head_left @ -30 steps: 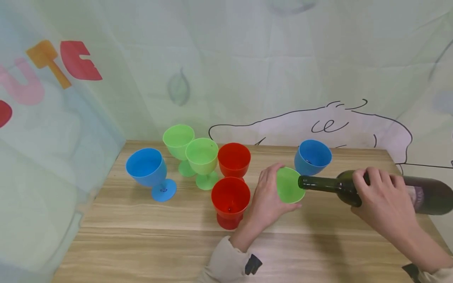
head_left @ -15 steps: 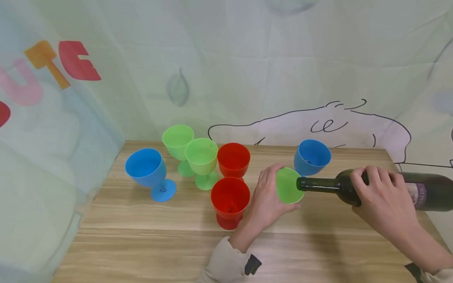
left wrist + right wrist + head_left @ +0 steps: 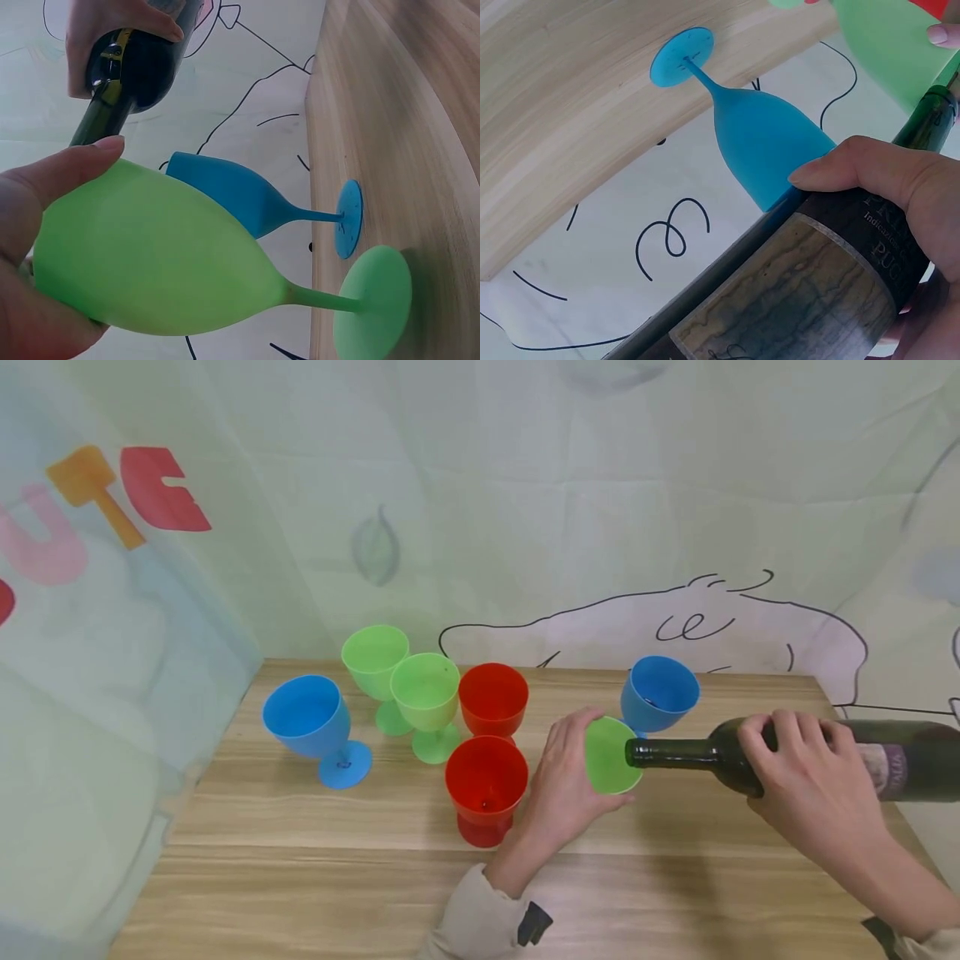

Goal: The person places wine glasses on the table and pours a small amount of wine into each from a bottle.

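My left hand (image 3: 566, 781) grips the bowl of a green goblet (image 3: 611, 756), thumb on one side and fingers on the other. In the left wrist view its round green foot (image 3: 373, 304) appears to stand on the tabletop. My right hand (image 3: 817, 785) holds a dark green wine bottle (image 3: 723, 756) around its body, nearly level, neck pointing left. The bottle's mouth (image 3: 633, 752) is over the goblet's right rim. I cannot make out any liquid. Just behind the goblet stands a blue goblet (image 3: 660, 693). The bottle's label (image 3: 795, 292) faces the right wrist camera.
Left of my left hand stand two red goblets (image 3: 486, 777), two green goblets (image 3: 425, 689) and a blue goblet (image 3: 307, 714). They share the wooden table (image 3: 337, 877). A printed cloth (image 3: 525, 527) hangs behind the table's back edge.
The bottle's mouth has shifted slightly left over the goblet, and its base end has risen a little in the picture. My left hand and the goblets stay put.
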Available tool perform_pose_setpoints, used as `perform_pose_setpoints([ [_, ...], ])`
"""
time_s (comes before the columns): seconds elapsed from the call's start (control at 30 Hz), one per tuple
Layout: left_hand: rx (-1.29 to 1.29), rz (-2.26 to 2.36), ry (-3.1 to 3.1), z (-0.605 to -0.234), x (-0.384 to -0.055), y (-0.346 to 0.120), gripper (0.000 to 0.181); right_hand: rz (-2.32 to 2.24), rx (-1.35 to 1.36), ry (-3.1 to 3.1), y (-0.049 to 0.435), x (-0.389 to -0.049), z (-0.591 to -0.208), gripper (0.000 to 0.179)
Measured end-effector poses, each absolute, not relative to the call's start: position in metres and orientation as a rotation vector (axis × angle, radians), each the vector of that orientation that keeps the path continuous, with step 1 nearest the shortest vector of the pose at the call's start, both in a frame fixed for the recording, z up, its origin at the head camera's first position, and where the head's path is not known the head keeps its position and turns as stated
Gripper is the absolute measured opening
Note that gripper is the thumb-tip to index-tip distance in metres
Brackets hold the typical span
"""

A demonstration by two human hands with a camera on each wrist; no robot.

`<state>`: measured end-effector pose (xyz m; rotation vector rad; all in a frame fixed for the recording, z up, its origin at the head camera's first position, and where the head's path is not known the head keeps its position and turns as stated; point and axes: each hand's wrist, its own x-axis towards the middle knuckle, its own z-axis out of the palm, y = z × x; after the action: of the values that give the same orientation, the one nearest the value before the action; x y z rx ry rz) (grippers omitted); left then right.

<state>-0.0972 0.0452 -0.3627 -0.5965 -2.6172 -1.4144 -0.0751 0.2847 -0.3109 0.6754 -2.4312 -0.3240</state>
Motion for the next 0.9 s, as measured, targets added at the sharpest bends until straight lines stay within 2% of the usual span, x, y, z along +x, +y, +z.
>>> perform_pose_setpoints([
  [0.9, -0.61, -1.387, -2.592, -0.3686, -0.0957, 0.0439, 0.086, -0.341, 0.686, -2.452, 0.2812, -0.0741, -0.3092, 0.076],
])
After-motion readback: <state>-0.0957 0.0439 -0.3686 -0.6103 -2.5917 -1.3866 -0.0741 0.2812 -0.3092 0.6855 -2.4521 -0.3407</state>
